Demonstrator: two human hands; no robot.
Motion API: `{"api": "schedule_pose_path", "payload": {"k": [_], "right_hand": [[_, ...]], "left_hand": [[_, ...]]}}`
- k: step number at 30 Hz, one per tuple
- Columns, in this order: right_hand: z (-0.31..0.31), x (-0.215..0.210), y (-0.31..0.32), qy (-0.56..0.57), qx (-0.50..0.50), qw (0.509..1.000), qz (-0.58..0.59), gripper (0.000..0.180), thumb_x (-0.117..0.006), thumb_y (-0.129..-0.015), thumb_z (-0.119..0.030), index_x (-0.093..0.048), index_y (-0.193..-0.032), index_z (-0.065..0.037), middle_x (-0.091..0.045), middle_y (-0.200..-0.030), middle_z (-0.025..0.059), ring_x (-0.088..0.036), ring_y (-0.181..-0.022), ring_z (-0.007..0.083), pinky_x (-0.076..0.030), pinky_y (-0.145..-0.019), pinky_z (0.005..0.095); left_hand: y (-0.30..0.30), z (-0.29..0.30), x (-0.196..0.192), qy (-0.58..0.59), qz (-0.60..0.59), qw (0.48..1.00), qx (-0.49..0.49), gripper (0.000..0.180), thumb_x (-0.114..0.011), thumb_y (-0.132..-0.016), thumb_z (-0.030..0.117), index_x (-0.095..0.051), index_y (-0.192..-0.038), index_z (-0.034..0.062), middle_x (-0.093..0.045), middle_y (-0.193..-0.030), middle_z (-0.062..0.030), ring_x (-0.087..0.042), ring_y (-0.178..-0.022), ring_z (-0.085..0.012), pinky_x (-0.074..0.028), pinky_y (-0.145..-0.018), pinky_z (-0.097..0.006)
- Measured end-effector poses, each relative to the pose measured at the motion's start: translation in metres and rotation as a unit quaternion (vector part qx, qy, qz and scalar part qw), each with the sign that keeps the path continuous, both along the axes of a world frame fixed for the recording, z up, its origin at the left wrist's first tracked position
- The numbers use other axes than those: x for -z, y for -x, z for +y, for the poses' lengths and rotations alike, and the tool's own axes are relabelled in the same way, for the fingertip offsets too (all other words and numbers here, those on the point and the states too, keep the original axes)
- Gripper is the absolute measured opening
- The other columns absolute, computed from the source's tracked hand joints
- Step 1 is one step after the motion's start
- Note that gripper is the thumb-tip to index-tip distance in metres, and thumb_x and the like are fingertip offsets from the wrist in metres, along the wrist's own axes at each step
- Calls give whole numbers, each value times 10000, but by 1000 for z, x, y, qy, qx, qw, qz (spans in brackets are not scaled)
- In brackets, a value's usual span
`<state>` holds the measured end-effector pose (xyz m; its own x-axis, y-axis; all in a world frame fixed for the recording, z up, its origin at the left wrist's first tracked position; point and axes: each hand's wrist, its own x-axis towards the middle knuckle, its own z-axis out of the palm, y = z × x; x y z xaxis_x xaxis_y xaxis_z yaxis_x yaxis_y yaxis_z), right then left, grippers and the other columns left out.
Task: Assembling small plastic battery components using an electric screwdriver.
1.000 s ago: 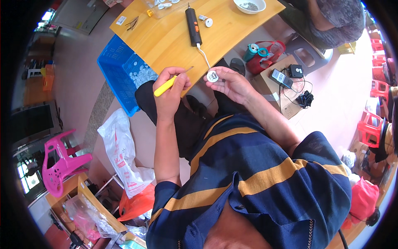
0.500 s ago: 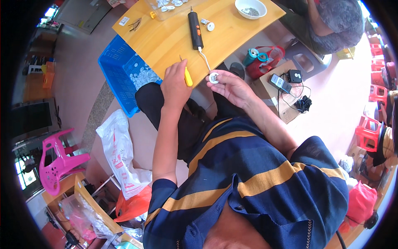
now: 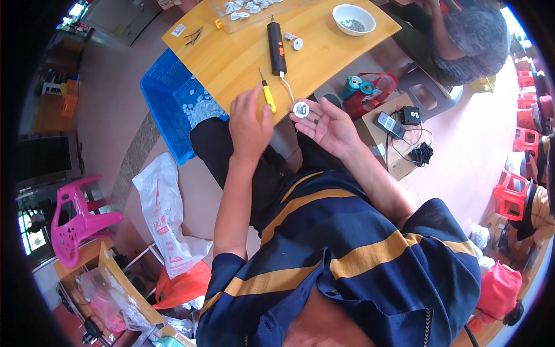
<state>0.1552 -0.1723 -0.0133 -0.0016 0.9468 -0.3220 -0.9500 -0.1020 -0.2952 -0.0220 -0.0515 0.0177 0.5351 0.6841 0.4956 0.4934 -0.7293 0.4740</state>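
Right hand (image 3: pixel 329 130) palm up, fingers unfolded beneath a round white disc (image 3: pixel 301 110) by the counter's (image 3: pixel 225 63) near edge, left hand (image 3: pixel 251 126) just beside a yellow-handled tool (image 3: pixel 269 99) near that edge, its fingers partly hidden from me, whether gripping I can't make out

A yellow-brown wooden table (image 3: pixel 219 61) carries a black cylindrical electric screwdriver (image 3: pixel 277 51), a round white bowl (image 3: pixel 340 17) and a clear plastic tray (image 3: pixel 232 26).
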Motion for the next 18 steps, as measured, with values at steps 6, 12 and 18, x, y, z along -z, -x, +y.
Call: {"api": "schedule_pose_path", "payload": {"k": [6,12,18], "right_hand": [[4,-9,6,-61,-27,997,49,572,-402,-1067,-409,-489,-1391,54,-580,-1374,209,-570,-1266,315,-444,-1091,429],[8,-16,18,-40,1,999,9,534,-368,-1084,-361,-480,-1397,57,-577,-1378,192,-558,-1270,282,-409,-1118,411],[11,-14,20,-32,8,999,34,487,-361,-1089,-312,-489,-1389,49,-584,-1363,184,-565,-1259,279,-410,-1121,416]], "left_hand": [[-13,-60,-15,107,-62,988,96,211,-717,-799,100,-699,-1007,76,-675,-909,-76,-675,-799,-276,-543,-681,-377],[-24,-65,-7,36,-41,997,61,173,-717,-819,128,-707,-989,93,-675,-905,-66,-675,-769,-286,-542,-646,-384],[-25,-64,-11,53,-2,996,66,122,-730,-818,97,-712,-936,72,-687,-879,-89,-678,-746,-297,-542,-641,-368]]}}
